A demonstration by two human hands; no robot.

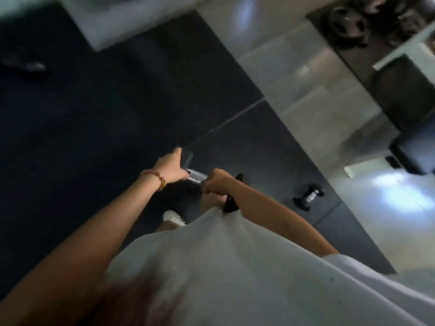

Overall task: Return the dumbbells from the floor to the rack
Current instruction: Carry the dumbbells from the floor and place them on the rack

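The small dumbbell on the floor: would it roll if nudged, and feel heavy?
The small dumbbell looks dense for its size: thick dark heads, short metal handle. It lies on its side, so a nudge might roll it; blur hides any facets.

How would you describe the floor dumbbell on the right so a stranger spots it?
Find where the dark floor meets the pale tiles. Near that edge lies a black dumbbell with a silver handle. Unlike the held dumbbell, nobody touches it.
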